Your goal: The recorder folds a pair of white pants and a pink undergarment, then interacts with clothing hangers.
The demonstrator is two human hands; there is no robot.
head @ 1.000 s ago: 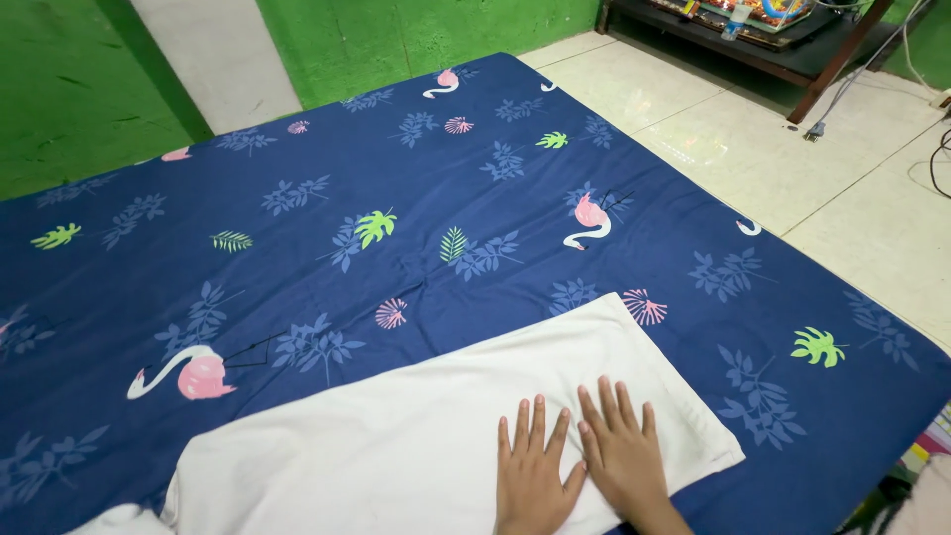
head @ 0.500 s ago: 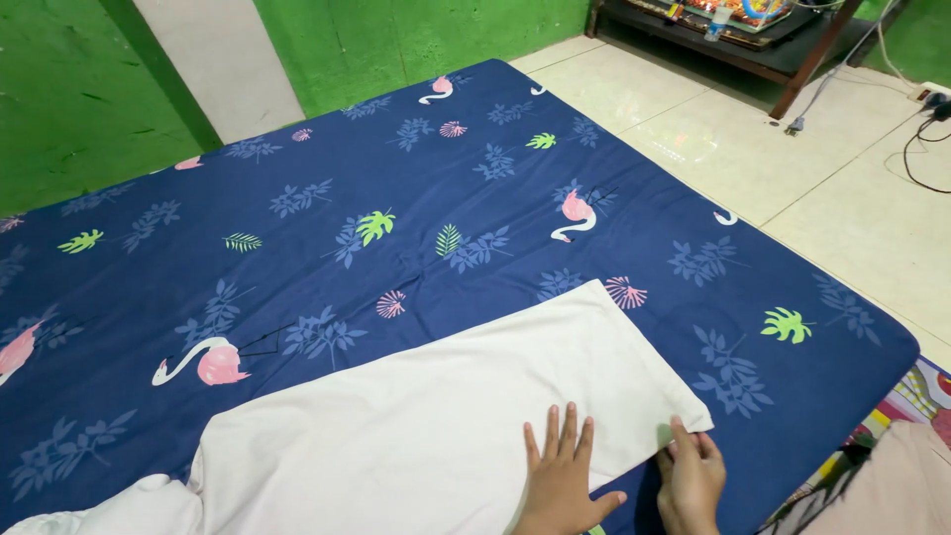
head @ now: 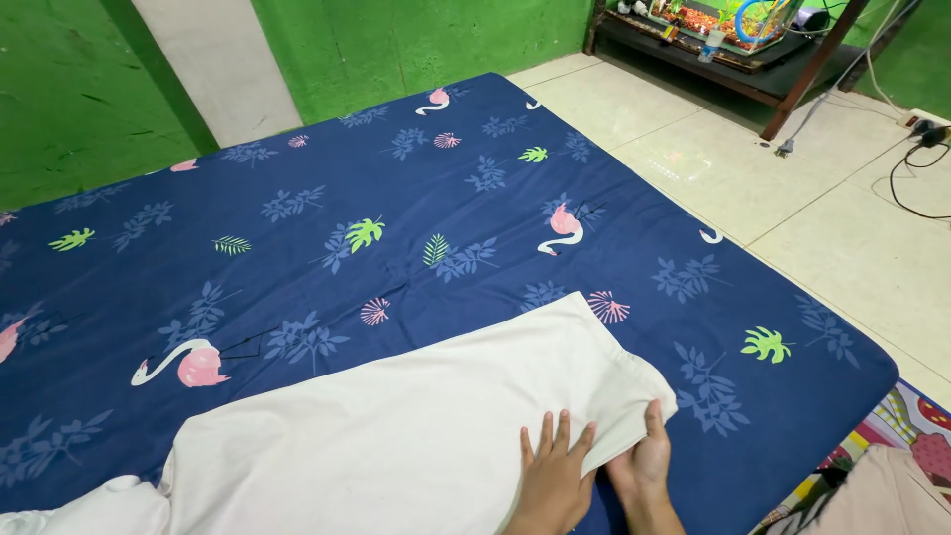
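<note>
A white cloth (head: 416,416) lies across the near part of a navy bed sheet (head: 396,228) printed with flamingos and leaves. My left hand (head: 550,476) rests flat on the cloth near its right end, fingers spread. Just right of it, my right hand (head: 642,461) grips the cloth's near right corner, thumb on top and fingers under the lifted edge. That corner is raised and bunched off the sheet.
The mattress sits on a pale tiled floor (head: 792,188) beside a green wall (head: 416,40). A dark low shelf (head: 733,59) with colourful items stands at the back right. Black cables (head: 916,173) lie on the tiles. A colourful mat (head: 906,436) shows at the lower right.
My right hand went from lying flat on the cloth to its right corner, then took hold and lifted it. The left hand stayed flat. The view drifted slightly.
</note>
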